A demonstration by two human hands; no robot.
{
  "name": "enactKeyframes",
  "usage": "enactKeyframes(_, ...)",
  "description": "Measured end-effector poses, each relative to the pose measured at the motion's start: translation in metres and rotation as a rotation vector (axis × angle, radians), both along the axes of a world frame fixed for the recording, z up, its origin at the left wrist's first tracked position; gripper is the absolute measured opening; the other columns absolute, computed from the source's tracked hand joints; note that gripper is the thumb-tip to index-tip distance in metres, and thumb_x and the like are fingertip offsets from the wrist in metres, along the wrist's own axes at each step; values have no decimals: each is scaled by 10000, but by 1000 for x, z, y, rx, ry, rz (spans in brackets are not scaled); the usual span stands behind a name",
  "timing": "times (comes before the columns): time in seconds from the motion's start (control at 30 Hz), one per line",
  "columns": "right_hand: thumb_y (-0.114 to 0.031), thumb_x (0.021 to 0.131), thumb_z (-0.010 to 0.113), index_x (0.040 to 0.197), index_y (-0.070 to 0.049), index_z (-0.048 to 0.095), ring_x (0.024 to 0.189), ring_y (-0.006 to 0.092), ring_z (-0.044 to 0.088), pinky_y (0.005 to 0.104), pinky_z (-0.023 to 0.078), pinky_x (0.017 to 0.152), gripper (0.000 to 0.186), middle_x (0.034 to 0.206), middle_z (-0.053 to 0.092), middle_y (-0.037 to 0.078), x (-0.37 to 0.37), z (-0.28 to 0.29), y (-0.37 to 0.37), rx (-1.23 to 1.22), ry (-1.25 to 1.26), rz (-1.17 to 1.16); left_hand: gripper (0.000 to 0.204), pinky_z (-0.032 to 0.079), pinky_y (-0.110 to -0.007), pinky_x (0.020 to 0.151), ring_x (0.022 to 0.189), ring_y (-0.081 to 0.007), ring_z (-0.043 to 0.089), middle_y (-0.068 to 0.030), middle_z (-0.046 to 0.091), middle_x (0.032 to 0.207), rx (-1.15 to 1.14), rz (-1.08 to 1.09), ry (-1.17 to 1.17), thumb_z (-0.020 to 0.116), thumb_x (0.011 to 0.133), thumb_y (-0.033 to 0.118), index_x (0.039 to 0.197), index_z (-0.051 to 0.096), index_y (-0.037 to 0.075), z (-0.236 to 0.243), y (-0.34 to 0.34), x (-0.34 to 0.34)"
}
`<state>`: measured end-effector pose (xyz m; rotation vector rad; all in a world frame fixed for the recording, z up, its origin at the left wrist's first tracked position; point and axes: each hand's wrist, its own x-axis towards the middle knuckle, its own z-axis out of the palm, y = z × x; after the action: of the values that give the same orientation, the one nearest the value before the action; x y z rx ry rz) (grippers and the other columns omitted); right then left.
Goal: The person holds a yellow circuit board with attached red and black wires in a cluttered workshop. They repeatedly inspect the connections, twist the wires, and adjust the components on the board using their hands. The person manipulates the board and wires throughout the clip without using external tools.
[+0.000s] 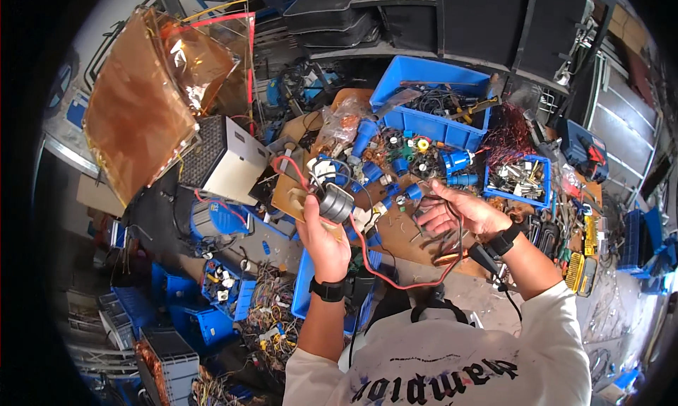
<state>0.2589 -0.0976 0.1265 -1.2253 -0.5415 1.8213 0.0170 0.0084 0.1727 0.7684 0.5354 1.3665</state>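
In my left hand [323,249] is a tan board [287,197], gripped along its edge with the thumb in front. A black, ring-grooved cylindrical part [336,204] is on the board, close to my thumb. Thick red wire [402,286] loops from this piece, sagging below and across toward my right hand [462,212]. My right hand is raised over the bench with fingers curled, and a dark wire [460,238] passes at its palm and hangs down. Another red wire loop [284,163] rises behind the board.
A large blue bin [438,127] with cables stands at the back, a smaller blue tray [519,182] of metal pieces to its right. Loose plugs and blue connectors [372,171] crowd the bench. Hand tools [583,254] lie far right. A metal-cased box [236,162] stands left.
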Motion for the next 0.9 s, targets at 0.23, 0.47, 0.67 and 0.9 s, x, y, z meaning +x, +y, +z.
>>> enactKeyframes(0.23,-597,893,521,1317,18,477,1121,197,566,348,467,921,748,1212,596,156,-11,6,17,103,-472,-190,414,500,-328,842,1032,-161,583,-53,563,1200,-10,-53,32,547,951,237,1314,466,54,-13,57,6)
enactKeyframes(0.47,-329,895,647,1315,27,466,1209,283,523,384,422,997,580,1295,538,197,-96,24,51,412,-916,-308,485,489,-325,870,1039,-168,578,-64,546,1221,-35,-60,75,560,941,244,1357,405,49,-30,91,31)
enactKeyframes(0.67,-191,955,563,1307,38,442,1173,234,545,354,427,980,436,1237,574,165,-126,12,93,500,-518,-419,500,432,-356,965,1179,-192,502,-84,453,1358,38,-212,128,497,965,224,1402,344,35,-24,94,36)
enactKeyframes(0.9,-163,957,569,1177,-3,537,979,141,577,307,470,883,274,1036,639,71,-128,2,108,586,-393,-471,557,308,-389,1088,1342,-237,351,-109,335,1478,245,-335,159,438,978,263,1447,271,12,-10,95,31)
